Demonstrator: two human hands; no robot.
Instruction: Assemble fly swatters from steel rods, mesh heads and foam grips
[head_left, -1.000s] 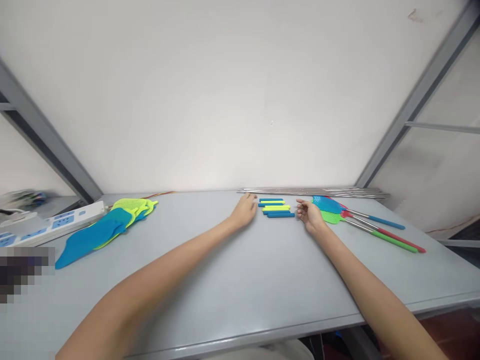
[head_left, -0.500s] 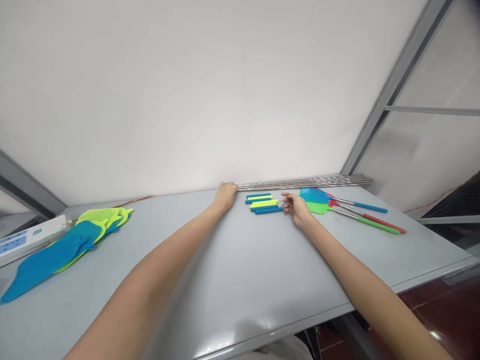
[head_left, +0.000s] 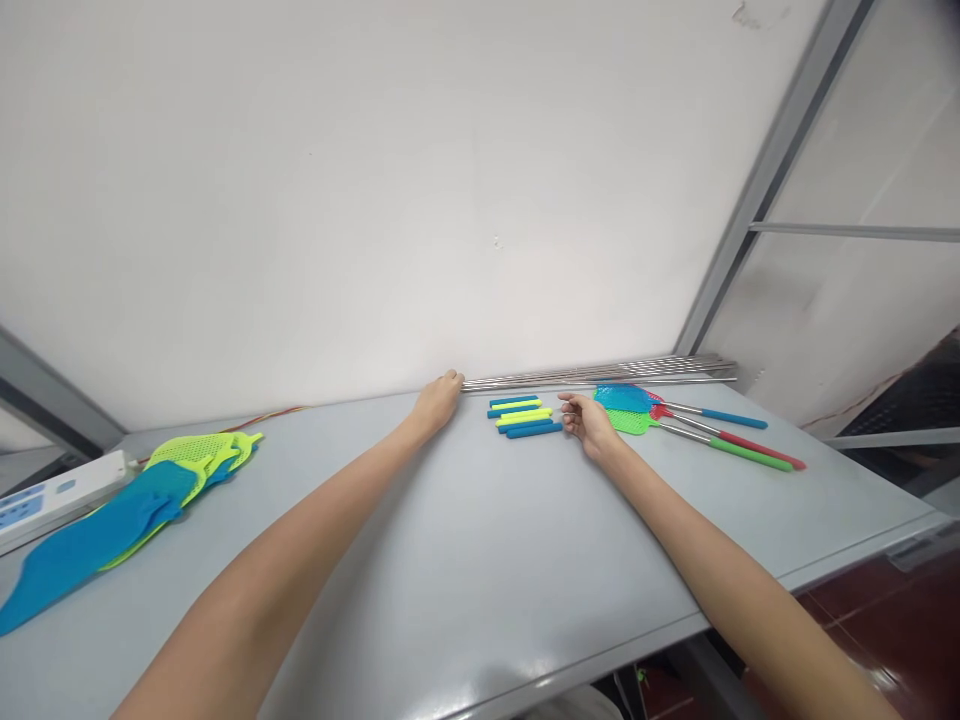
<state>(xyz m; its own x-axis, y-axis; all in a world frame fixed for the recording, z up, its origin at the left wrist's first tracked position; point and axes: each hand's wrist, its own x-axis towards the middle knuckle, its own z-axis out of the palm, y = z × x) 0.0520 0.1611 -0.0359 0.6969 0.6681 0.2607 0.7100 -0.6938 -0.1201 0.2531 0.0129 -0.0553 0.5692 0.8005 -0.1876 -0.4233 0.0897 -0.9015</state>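
My left hand [head_left: 439, 400] is closed around the left end of the thin metal rods [head_left: 600, 374] lying along the wall. How many rods its fingers grip is hidden. One rod at the front of the bundle lies slightly apart toward the right. My right hand [head_left: 589, 424] is open, fingers loosely curled and apart, just right of several blue and yellow handle grips [head_left: 525, 414] laid side by side. Beyond that hand lie assembled fly swatters: a blue one [head_left: 624, 397], a green one [head_left: 630, 421] and a red one [head_left: 761, 450], their handles pointing right.
A pile of loose blue [head_left: 97, 535] and yellow [head_left: 191, 449] swatter heads lies on the left of the grey table [head_left: 465, 560]. A white power strip [head_left: 67, 495] with a cord is beside it. The wall [head_left: 375, 200] borders the back; a metal frame post [head_left: 750, 210] stands right.
My left hand has shifted slightly left at the rod ends, and a front rod now lies apart from the bundle. My right hand stays beside the grips. The view has tilted a little.
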